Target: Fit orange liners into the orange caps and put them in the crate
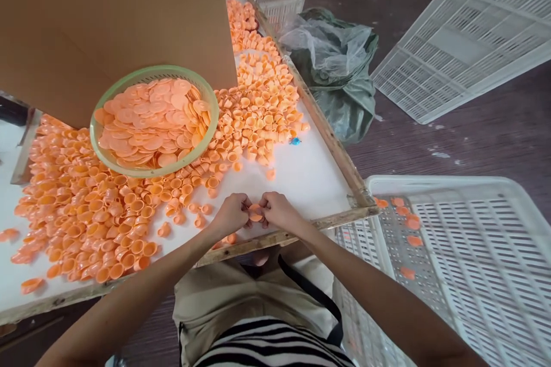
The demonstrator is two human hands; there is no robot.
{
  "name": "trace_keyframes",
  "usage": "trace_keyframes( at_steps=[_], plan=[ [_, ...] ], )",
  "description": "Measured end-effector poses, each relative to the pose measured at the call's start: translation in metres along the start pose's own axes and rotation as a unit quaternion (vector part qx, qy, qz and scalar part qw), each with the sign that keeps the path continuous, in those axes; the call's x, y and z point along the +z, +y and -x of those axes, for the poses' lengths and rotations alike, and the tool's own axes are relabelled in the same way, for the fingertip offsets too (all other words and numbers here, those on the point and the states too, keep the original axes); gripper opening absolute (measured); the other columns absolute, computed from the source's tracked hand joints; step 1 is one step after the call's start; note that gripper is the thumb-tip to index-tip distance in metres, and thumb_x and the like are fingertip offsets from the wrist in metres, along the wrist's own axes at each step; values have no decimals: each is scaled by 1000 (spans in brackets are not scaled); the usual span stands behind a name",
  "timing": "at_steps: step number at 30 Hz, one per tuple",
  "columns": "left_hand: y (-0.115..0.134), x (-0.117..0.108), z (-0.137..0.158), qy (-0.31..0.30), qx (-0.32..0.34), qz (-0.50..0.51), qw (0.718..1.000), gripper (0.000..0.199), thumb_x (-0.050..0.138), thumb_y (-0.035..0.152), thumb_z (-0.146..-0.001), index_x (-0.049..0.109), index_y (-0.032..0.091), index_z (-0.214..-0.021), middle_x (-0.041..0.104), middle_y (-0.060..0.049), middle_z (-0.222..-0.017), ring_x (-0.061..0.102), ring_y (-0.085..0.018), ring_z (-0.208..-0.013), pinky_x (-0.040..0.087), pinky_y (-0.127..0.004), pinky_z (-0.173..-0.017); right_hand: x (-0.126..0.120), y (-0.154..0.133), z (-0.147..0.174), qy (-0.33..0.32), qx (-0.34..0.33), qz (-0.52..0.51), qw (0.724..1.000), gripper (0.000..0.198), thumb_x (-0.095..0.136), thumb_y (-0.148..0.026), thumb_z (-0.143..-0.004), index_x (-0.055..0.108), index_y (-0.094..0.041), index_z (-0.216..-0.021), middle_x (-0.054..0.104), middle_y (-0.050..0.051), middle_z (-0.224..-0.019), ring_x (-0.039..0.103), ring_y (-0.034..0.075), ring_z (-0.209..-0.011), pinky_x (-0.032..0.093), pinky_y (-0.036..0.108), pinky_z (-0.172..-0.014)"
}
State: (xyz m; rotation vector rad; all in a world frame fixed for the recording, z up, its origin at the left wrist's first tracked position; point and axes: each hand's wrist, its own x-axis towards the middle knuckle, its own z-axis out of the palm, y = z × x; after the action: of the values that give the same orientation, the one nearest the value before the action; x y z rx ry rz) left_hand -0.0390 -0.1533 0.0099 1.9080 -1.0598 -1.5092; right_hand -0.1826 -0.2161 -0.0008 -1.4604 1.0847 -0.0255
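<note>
Head view: over the near edge of a white tabletop (318, 169), the left hand (235, 213) and right hand (280, 211) meet, fingers pinching a small orange piece (255, 213) between them, nearer the wearer than the round green basket (148, 172) and to its right. Flat orange discs (146, 117) fill the basket. Orange cups (103, 223) lie heaped around it. Cardboard (116, 6) stands behind it; a small blue object (295, 141) lies to its right.
</note>
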Motion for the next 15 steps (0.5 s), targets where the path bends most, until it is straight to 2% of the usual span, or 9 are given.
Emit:
trace_keyframes(
  at_steps=[4,7,12,15],
  plan=[
    [7,0,-7,-2,-60,7,998,19,61,4,-70,48,17,-66,59,2,-48,63,-16,-44,48,-22,-42,-8,-18,-6,-61,67,19,996,22,61,-5,-72,48,-18,-60,60,3,-46,62,19,-46,48,25,-42],
    [7,2,-6,18,-78,36,996,21,58,0,-69,46,17,-66,57,3,-46,62,-16,-43,49,-23,-42,-9,-23,-6,-69,76,18,995,25,62,-7,-72,48,-18,-54,60,5,-44,61,20,-44,48,26,-42],
    [-1,10,1,54,-49,50,996,19,59,6,-73,46,18,-69,55,3,-44,60,-16,-41,48,-24,-42,3,-14,-2,-26,61,-28,997,22,60,-10,-75,45,-20,-61,56,2,-40,59,17,-40,45,23,-39],
    [-2,12,9,47,-10,21,999,12,61,14,-77,49,17,-78,57,3,-48,58,-14,-41,47,-24,-44,9,-8,4,-8,17,-55,998,19,57,-12,-78,44,-20,-67,57,0,-42,58,16,-40,44,23,-40]
  ],
)
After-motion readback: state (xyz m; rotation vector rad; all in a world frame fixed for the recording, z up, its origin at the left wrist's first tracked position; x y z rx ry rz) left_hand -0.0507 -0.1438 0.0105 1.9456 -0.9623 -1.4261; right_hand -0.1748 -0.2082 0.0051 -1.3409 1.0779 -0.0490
